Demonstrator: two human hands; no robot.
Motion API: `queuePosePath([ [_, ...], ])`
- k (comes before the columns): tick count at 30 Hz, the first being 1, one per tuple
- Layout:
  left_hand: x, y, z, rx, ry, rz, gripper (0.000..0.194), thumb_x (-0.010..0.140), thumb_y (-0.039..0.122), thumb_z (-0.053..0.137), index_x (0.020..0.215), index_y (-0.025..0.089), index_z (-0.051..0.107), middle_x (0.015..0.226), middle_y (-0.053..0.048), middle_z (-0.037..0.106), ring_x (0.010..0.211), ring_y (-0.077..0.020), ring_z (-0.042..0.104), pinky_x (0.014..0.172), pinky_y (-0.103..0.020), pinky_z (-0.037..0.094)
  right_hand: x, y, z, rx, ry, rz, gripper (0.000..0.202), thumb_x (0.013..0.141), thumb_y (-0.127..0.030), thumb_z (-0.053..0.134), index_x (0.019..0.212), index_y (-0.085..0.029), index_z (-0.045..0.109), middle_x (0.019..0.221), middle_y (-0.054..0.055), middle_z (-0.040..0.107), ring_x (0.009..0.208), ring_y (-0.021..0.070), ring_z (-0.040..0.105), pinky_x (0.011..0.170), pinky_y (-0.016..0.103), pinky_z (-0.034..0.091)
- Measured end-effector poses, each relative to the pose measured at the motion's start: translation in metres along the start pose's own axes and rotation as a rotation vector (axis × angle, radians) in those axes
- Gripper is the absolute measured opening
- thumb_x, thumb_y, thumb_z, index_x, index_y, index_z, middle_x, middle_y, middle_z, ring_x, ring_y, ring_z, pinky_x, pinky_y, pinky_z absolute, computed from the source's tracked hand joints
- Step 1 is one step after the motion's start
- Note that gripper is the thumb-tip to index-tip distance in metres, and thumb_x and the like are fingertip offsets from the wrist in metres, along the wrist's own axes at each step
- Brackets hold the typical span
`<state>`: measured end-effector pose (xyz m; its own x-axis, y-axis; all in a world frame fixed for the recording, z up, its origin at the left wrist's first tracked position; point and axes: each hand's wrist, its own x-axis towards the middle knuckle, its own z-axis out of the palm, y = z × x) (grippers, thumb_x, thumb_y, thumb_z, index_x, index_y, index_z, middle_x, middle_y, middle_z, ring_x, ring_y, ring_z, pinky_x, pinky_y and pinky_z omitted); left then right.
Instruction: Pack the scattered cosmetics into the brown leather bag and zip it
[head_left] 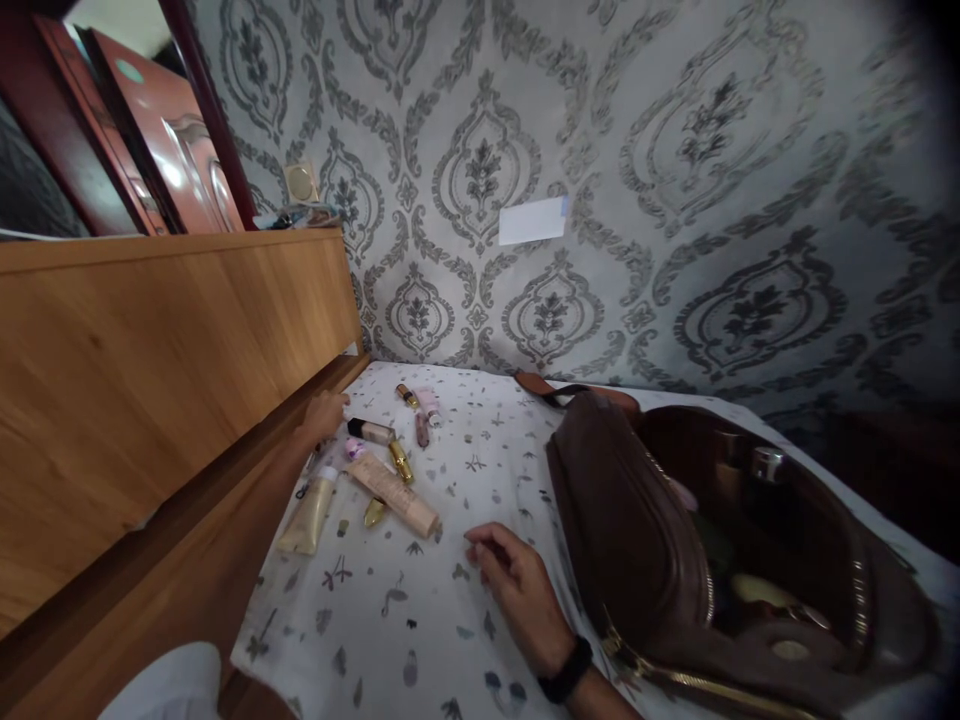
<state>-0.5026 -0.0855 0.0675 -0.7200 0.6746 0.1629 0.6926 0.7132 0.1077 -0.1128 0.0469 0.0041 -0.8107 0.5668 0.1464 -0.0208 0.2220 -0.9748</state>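
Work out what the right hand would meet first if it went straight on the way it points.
Probably the long beige tube, at its near end, though depth is unclear in one picture.

At twelve o'clock the wallpaper (pixel 480 170) has dark grey medallions on pale grey, and at nine the board (pixel 180 350) is honey-brown wood grain. The white sheet (pixel 450 620) at six is scattered with grey-green leaves and mushrooms. At seven the tube (pixel 394 495) is peach-beige and the lipstick (pixel 400 461) gold; at four the bag (pixel 630 510) is dark brown, its zip (pixel 720 690) gold.
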Motion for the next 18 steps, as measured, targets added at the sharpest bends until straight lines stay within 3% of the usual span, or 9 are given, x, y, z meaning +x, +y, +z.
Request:
queuePosePath([
  [4, 0.0, -0.001, 0.006, 0.094, -0.061, 0.03, 0.026, 0.091, 0.03, 0.063, 0.113, 0.016, 0.064, 0.124, -0.01, 0.062, 0.121, -0.0275, 0.054, 0.103, -0.052, 0.042, 0.0, 0.002, 0.0, -0.009, -0.004, -0.002, 0.026, 0.082, -0.04, 0.053, 0.086, -0.019, 0.067, 0.075, 0.006, 0.067, 0.066, 0.0201, 0.059, 0.059, 0.03, 0.045],
  [9, 0.003, 0.009, 0.013, 0.064, -0.072, 0.051, 0.028, 0.093, 0.034, 0.061, 0.113, 0.015, 0.063, 0.123, -0.009, 0.062, 0.116, -0.0248, 0.058, 0.101, -0.05, 0.046, -0.002, 0.002, -0.001, -0.018, -0.016, -0.008, 0.025, 0.085, -0.038, 0.052, 0.088, -0.019, 0.067, 0.077, 0.006, 0.067, 0.067, 0.0196, 0.059, 0.06, 0.029, 0.045],
  [14, 0.008, 0.015, 0.001, -0.135, 0.033, 0.013, 0.01, 0.085, 0.018, 0.061, 0.094, 0.016, 0.065, 0.105, -0.013, 0.068, 0.115, -0.0306, 0.057, 0.1, -0.046, 0.04, -0.003, 0.001, -0.001, -0.039, -0.012, -0.021, 0.023, 0.086, -0.036, 0.051, 0.088, -0.019, 0.066, 0.076, 0.005, 0.065, 0.068, 0.019, 0.058, 0.059, 0.028, 0.044],
  [18, 0.011, 0.03, -0.01, -0.416, 0.134, -0.005, 0.014, 0.083, 0.027, 0.06, 0.093, 0.019, 0.062, 0.1, -0.01, 0.069, 0.107, -0.0278, 0.06, 0.092, -0.038, 0.045, -0.003, 0.002, -0.001, -0.043, -0.026, -0.038, 0.021, 0.086, -0.033, 0.051, 0.088, -0.018, 0.065, 0.076, 0.005, 0.063, 0.07, 0.0189, 0.057, 0.06, 0.028, 0.044],
])
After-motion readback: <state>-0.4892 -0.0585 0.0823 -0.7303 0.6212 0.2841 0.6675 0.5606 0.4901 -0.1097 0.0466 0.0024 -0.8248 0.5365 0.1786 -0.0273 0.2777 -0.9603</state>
